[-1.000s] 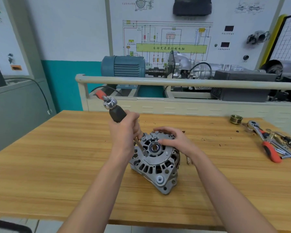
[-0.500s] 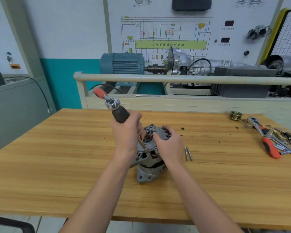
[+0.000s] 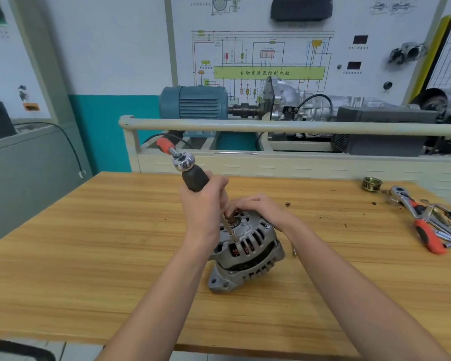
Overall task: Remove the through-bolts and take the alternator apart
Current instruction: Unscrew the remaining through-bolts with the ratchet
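alternator: the grey cast-aluminium alternator with slotted vents and copper windings showing inside [image 3: 248,254] sits tilted on the pale wooden bench [image 3: 89,256], near its middle, mounting ear toward the camera
left hand: the left hand [image 3: 205,204] is clenched round the black handle of a driver tool with a chrome ratchet head and an orange-red lever at its top [image 3: 190,173]; the thin steel shaft runs down to the front housing, its tip touching or just beside a vent slot; whether it sits on a bolt head i cannot tell
right hand: the right hand [image 3: 258,207] lies over the far top of the housing, fingers curled on it near the bearing, grasping the body to steady it
step in hand: probably seating the tool on a through-bolt, or prying at the housing; the pictures do not settle which
risk, slip: the tool stands at a slant; if it is turned half-seated it may jump off and round the head, or stab into the windings
risk, tip: the alternator rests on an edge; a hard push could roll it out from under the steadying hand
risk, fingers: the right fingers lie close to the shaft; a skid could catch them
elsewhere: a second orange-handled ratchet wrench among loose steel tools [image 3: 425,230] and a brass-coloured grooved pulley [image 3: 372,183] lie at the far right; dark crumbs dot the wood
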`<state>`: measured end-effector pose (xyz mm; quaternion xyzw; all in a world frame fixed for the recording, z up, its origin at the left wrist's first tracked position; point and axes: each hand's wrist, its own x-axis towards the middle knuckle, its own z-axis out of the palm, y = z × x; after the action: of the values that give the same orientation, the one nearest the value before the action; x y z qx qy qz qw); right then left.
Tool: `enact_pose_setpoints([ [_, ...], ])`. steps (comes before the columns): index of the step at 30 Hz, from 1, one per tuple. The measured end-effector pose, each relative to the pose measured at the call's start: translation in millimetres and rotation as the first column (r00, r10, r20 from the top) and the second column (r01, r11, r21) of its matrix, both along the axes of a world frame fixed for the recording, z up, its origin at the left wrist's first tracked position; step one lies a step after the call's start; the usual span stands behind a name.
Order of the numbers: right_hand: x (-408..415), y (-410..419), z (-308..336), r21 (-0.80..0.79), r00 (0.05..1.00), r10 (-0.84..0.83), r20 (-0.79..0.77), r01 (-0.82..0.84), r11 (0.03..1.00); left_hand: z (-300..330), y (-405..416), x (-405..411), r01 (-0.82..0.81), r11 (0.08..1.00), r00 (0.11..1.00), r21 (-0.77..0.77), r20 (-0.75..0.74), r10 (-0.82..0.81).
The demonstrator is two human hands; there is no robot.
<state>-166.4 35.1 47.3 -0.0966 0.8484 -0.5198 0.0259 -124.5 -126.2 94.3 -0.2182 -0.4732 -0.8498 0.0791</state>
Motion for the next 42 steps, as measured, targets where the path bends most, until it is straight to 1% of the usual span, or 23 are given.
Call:
enact_pose_setpoints([
  [1, -1, 0, -4, -0.056, 1.000, -0.015, 0.003, 0.015, 0.998, -1, -1, -1, -0.003, 1.000, 1.000, 0.003, 0.005, 0.003],
  [3, 0, -2, -6, -0.101, 0.996, -0.087, 0.006, 0.087, 0.991, -2, -2, -2, -0.010, 1.000, 1.000, 0.014, 0.011, 0.010],
  [6, 1, -8, -5, -0.100, 0.984, -0.180, -0.019, 0.177, 0.979, -1, -3, -2, -0.023, 1.000, 1.000, 0.019, 0.014, 0.022],
  [8, 5, -11, -7, -0.078, 0.954, -0.296, -0.052, 0.292, 0.953, -1, -4, 0, -0.037, 0.999, 0.999, 0.025, 0.007, 0.037],
  [10, 13, -16, -9, -0.062, 0.889, -0.452, -0.081, 0.448, 0.892, 0, -5, 2, -0.036, 0.998, 0.999, 0.041, -0.006, 0.037],
  [12, 21, -23, -14, -0.028, 0.793, -0.596, -0.123, 0.598, 0.801, 2, -6, 4, -0.013, 0.998, 1.000, 0.062, -0.003, 0.014],
  [13, 24, -26, -16, 0.013, 0.742, -0.651, -0.161, 0.661, 0.750, 4, -5, 4, -0.002, 0.997, 1.000, 0.073, 0.010, 0.001],
  [14, 27, -28, -18, 0.060, 0.704, -0.681, -0.201, 0.703, 0.708, 6, -4, 3, 0.006, 0.997, 1.000, 0.081, 0.027, -0.008],
  [16, 31, -29, -20, 0.134, 0.677, -0.688, -0.262, 0.732, 0.668, 9, -1, 1, 0.022, 0.997, 0.998, 0.078, 0.056, -0.027],
  [20, 31, -25, -14, 0.251, 0.716, -0.636, -0.287, 0.697, 0.672, 14, 7, -3, 0.042, 0.997, 0.996, 0.062, 0.077, -0.047],
  [22, 27, -25, -9, 0.288, 0.747, -0.600, -0.286, 0.664, 0.690, 15, 9, -5, 0.039, 0.998, 0.997, 0.053, 0.068, -0.042],
  [25, 22, -26, -9, 0.287, 0.794, -0.551, -0.257, 0.607, 0.741, 14, 7, -8, 0.017, 0.999, 0.999, 0.042, 0.050, -0.019],
  [30, 23, -24, -14, 0.287, 0.800, -0.529, -0.283, 0.597, 0.749, 13, 4, -12, -0.030, 0.999, 0.999, 0.032, 0.041, 0.029],
  [34, 20, -21, -14, 0.274, 0.826, -0.507, -0.247, 0.561, 0.781, 12, 3, -13, -0.046, 0.999, 0.998, 0.025, 0.041, 0.045],
  [36, 18, -18, -14, 0.280, 0.863, -0.465, -0.199, 0.504, 0.817, 11, 2, -12, -0.045, 0.999, 0.998, 0.025, 0.041, 0.044],
  [38, 15, -13, -12, 0.245, 0.908, -0.388, -0.157, 0.417, 0.875, 12, 1, -12, -0.041, 0.999, 0.999, 0.030, 0.037, 0.040],
  [40, 10, -10, -7, 0.179, 0.956, -0.267, -0.121, 0.286, 0.941, 13, 0, -11, -0.035, 0.999, 0.999, 0.040, 0.031, 0.034],
  [42, 4, -9, 1, 0.154, 0.994, -0.098, -0.049, 0.105, 0.982, 15, -2, -12, -0.037, 0.998, 0.999, 0.047, 0.026, 0.036],
])
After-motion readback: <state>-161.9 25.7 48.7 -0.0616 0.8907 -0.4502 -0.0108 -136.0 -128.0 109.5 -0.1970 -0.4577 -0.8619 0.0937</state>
